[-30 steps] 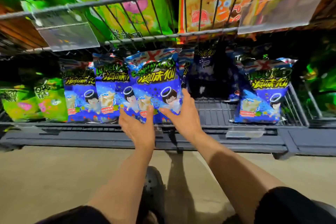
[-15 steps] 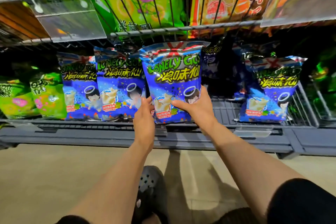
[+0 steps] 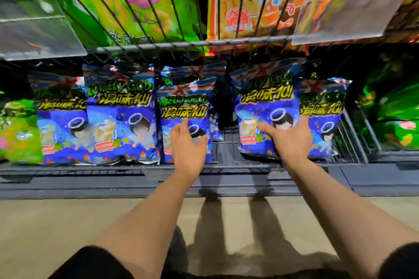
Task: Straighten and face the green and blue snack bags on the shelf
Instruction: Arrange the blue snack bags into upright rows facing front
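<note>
Several blue snack bags stand upright in a row on the low grey shelf (image 3: 226, 179). My left hand (image 3: 188, 145) hovers at the front of the middle blue bag (image 3: 183, 108), fingers relaxed and gripping nothing. My right hand (image 3: 292, 140) grips the lower right of another blue bag (image 3: 265, 102), thumb across its front, and holds it upright, facing out. The rightmost blue bag (image 3: 324, 108) stands just behind that hand. Two more blue bags (image 3: 122, 115) (image 3: 59, 124) face forward on the left. Green bags sit at the far left (image 3: 20, 138) and the far right (image 3: 396, 120).
A wire basket (image 3: 204, 43) with large green and orange bags hangs just above the shelf, with clear price-tag holders (image 3: 38, 29) on its front. A dark gap (image 3: 223, 120) lies between the middle bag and the held one. Beige floor (image 3: 68, 222) lies below.
Both hands held one blue bag at the centre. Now my left hand has let go and my right hand holds a bag further right, beside the rightmost one. The view has moved closer.
</note>
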{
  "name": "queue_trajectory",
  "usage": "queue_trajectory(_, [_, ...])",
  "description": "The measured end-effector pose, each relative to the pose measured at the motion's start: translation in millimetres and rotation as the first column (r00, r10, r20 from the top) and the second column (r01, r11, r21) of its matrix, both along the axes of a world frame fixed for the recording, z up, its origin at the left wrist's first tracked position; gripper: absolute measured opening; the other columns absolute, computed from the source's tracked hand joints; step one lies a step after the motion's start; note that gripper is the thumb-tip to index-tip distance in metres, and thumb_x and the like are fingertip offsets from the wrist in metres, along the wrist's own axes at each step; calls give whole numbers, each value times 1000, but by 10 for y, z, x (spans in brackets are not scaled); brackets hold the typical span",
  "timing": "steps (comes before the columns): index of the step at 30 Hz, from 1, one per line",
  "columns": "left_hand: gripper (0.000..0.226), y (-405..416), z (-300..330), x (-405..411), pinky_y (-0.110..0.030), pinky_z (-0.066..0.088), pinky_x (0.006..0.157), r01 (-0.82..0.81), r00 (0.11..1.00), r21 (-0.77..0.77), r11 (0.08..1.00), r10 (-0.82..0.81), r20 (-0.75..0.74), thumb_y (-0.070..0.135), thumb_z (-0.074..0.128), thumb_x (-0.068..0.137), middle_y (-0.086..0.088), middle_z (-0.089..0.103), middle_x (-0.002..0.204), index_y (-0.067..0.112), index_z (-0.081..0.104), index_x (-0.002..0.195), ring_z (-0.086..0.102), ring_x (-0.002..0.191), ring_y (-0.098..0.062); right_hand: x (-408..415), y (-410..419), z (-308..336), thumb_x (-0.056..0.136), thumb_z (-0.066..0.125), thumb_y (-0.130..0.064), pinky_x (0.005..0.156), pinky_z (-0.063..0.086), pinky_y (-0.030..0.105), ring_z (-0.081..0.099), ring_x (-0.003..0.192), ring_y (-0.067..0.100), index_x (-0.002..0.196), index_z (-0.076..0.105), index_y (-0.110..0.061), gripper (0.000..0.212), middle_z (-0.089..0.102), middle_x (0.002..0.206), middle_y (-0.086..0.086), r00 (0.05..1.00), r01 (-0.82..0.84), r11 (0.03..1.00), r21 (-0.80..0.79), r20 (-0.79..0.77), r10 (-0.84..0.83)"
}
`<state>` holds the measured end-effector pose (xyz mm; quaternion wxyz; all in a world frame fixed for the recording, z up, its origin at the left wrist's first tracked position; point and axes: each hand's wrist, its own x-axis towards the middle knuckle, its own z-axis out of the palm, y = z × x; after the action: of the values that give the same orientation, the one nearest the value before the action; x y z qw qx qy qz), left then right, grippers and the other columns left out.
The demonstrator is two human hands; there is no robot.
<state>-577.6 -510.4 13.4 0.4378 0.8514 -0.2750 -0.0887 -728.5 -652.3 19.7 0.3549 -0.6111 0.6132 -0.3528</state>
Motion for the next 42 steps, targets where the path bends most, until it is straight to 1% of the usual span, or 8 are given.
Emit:
queue_trajectory(9, [88,-312,-72,273,-51,9,119,-84,808,343,936,-137,572,40,72,80,-22,26,150,8,26,148,18,142,-38,548,-370,-313,53,86,-51,88,47,42,59,108,37,123,37,-4,96,62,113,20,999,-6,995,104,-38,10])
queue_trajectory(13, [97,-299,-241,503,-57,4,116,-49,752,421,906,-244,612,50,70,79,-22,28,150,8,20,151,18,143,-38,773,-623,-463,81,67,-47,61,38,11,62,105,30,103,59,-5,49,64,86,11,992,-108,982,152,-52,117])
queue_trajectory(16, [98,-281,-299,608,-60,9,115,-26,721,395,918,-256,644,53,70,77,-24,33,147,8,23,150,22,140,-38,855,-675,-488,101,32,-30,102,34,31,47,124,34,125,56,-5,42,55,128,18,979,-93,975,203,-162,127])
queue_trajectory(19, [99,-247,-334,658,-61,12,114,-5,692,356,935,-254,676,54,71,75,-24,35,145,9,25,149,22,138,-35,957,-645,-444,104,29,-28,108,30,41,36,134,37,144,25,4,51,25,152,24,916,-172,965,196,-329,230])
queue_trajectory(26, [92,-106,-234,616,-53,14,119,99,703,315,944,-290,649,43,72,80,-21,27,152,10,22,151,18,145,-35,975,-442,-315,100,39,-32,102,36,41,38,129,38,142,20,10,62,30,144,28,970,-13,982,191,-237,59])
queue_trajectory(30, [74,283,-113,638,-42,28,111,78,688,127,989,-145,711,25,73,82,-23,36,144,3,36,142,32,134,-35,992,77,-176,87,60,-29,92,38,46,43,115,37,126,40,3,54,46,123,20,987,84,988,-131,-124,-101])
queue_trajectory(35, [97,859,-114,896,-50,22,113,-339,860,-7,941,313,404,37,79,75,-29,23,148,1,24,148,24,137,-43,1326,827,-131,84,67,-23,87,45,46,53,95,29,108,51,-8,32,55,101,10,921,-325,901,-287,120,371])
queue_trajectory(42, [128,1056,-191,1332,-46,36,110,-373,927,-78,924,375,4,79,72,52,-14,47,144,5,27,146,45,132,-29,1619,901,-174,73,77,-43,105,35,43,38,129,34,137,30,1,90,42,137,19,944,-313,946,78,134,301])
